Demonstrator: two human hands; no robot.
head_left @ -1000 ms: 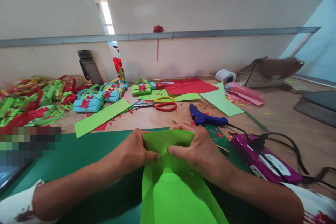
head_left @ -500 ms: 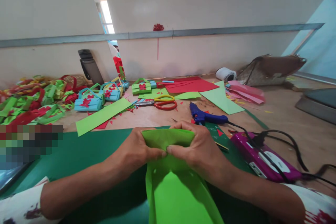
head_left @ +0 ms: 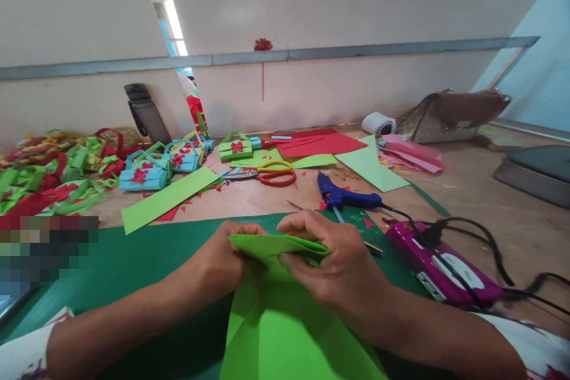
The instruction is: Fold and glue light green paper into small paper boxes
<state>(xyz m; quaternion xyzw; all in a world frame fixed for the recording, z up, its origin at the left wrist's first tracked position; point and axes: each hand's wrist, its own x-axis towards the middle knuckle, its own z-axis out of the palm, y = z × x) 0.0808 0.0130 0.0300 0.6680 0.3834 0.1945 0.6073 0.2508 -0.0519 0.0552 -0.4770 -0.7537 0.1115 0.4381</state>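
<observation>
A sheet of bright green paper (head_left: 289, 320) is held between my hands, its far edge folded over and the rest running down towards me past the bottom of the view. My left hand (head_left: 231, 258) grips the left end of the fold, with its thumb hidden under the paper. At the right end, my right hand (head_left: 329, 255) pinches the folded edge between thumb and curled fingers. Both hands are above a green mat (head_left: 146, 273). Just beyond the right hand lies a blue glue gun (head_left: 350, 196).
Scissors (head_left: 276, 177), a light green strip (head_left: 169, 199) and red sheets (head_left: 325, 143) lie beyond the mat. Small paper bags (head_left: 145, 175) are heaped at left, near a grey bottle (head_left: 146, 113). A purple power strip (head_left: 445, 270) with cables sits right; a handbag (head_left: 454, 119) stands behind.
The folded edge has flattened and tilted. My left thumb has moved from on top of the paper to beneath it, and my right fingers have lifted and curled over the edge.
</observation>
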